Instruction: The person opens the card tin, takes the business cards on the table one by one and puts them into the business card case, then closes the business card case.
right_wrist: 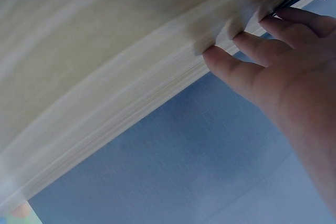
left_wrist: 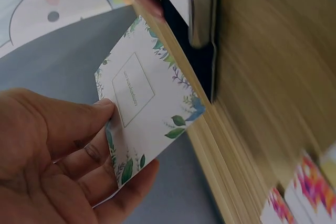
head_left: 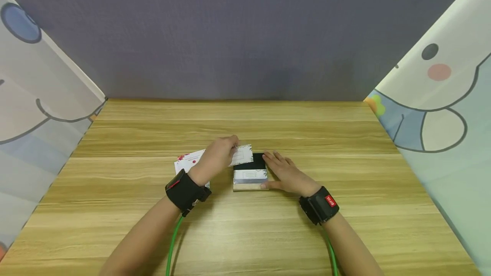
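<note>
My left hand (head_left: 216,159) pinches a white card (head_left: 243,155) by its left end, thumb on one face and fingers behind. In the left wrist view the card (left_wrist: 149,85) shows a leafy border and a small printed box in its middle. The card is held over the back left of a black card holder (head_left: 251,165). Across the holder's front part lies another leafy-edged card (head_left: 250,174), with a beige strip along the near edge. My right hand (head_left: 285,174) rests at the holder's right side, fingers extended at its far corner, thumb at its near corner.
Several white cards with red and pink floral prints (head_left: 187,162) lie overlapping on the wooden table (head_left: 307,242), left of the holder and partly under my left hand. Green cables (head_left: 173,242) run from both wrist straps. A grey panel (head_left: 238,37) stands behind the table.
</note>
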Demonstrator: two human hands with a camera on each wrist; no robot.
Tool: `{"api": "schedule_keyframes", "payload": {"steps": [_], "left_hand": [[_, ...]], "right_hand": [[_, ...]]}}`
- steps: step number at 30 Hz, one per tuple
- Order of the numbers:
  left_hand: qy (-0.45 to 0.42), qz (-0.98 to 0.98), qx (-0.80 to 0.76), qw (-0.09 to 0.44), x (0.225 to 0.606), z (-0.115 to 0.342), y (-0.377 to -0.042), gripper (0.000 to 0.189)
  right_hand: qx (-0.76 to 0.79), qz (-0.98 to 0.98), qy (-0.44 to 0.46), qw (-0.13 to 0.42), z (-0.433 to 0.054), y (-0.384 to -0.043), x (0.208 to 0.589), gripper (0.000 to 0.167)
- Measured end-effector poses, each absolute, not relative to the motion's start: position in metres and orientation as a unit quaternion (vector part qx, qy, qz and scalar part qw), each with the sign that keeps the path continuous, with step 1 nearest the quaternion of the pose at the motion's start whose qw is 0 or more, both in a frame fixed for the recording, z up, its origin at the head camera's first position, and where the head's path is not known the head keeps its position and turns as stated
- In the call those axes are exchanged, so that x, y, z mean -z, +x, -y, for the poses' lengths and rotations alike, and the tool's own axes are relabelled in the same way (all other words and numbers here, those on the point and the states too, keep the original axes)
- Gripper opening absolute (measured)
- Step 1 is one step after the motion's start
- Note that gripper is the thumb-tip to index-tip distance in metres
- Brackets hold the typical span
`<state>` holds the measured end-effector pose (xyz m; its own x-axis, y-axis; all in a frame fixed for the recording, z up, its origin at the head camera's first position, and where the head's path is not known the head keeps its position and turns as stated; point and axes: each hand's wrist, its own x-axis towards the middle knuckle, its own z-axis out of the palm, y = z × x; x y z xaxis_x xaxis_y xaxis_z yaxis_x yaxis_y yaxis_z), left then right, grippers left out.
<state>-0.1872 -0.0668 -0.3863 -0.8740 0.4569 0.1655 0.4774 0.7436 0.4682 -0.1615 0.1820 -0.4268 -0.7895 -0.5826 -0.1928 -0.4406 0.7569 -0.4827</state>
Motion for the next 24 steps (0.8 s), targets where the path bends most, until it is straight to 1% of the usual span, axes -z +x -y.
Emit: {"api": "schedule_keyframes", "payload": {"steps": [6, 15, 24], "left_hand": [[-0.259, 0.926, 0.273, -0.006, 0.386, 0.054, -0.186, 0.014], [-0.29, 0.914, 0.282, -0.018, 0.39, 0.04, -0.184, 0.012], [-0.313, 0.908, 0.277, -0.018, 0.397, 0.037, -0.183, 0.011]], "right_hand": [[0.211, -0.921, -0.279, 0.17, -0.181, -0.161, 0.426, 0.09], [0.211, -0.922, -0.275, 0.171, -0.182, -0.162, 0.425, 0.09], [0.208, -0.923, -0.276, 0.173, -0.181, -0.161, 0.424, 0.09]]}}
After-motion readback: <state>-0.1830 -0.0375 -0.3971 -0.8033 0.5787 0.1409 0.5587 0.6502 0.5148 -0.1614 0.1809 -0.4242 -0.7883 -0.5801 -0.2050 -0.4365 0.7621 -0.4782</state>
